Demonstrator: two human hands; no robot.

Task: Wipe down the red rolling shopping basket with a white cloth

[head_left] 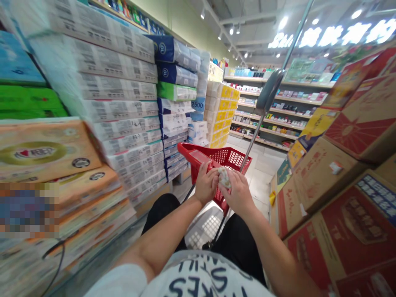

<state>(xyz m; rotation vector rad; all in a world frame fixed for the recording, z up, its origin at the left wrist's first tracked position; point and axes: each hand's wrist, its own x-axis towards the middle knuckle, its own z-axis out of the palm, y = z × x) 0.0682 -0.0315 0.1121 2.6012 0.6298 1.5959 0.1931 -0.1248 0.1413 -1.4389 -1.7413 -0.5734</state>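
Both hands meet in front of my body around a small pale bundle [224,177] with a mottled pattern; its exact kind is not clear. My right hand [239,192] wraps its fingers round the right side of it. Curled against its left edge are the fingers of my left hand [205,184], closed and partly hiding one another. Just beyond the hands stands a red plastic shopping cart [230,154], its handle [193,152] close behind my left fingers.
Wrapped tissue packs [123,86] are stacked high on the left, with orange packs [46,148] nearer. Cardboard cartons [328,169] line the right side. A slanted metal pole [255,134] rises by the cart. Stocked shelves [284,101] stand at the back.
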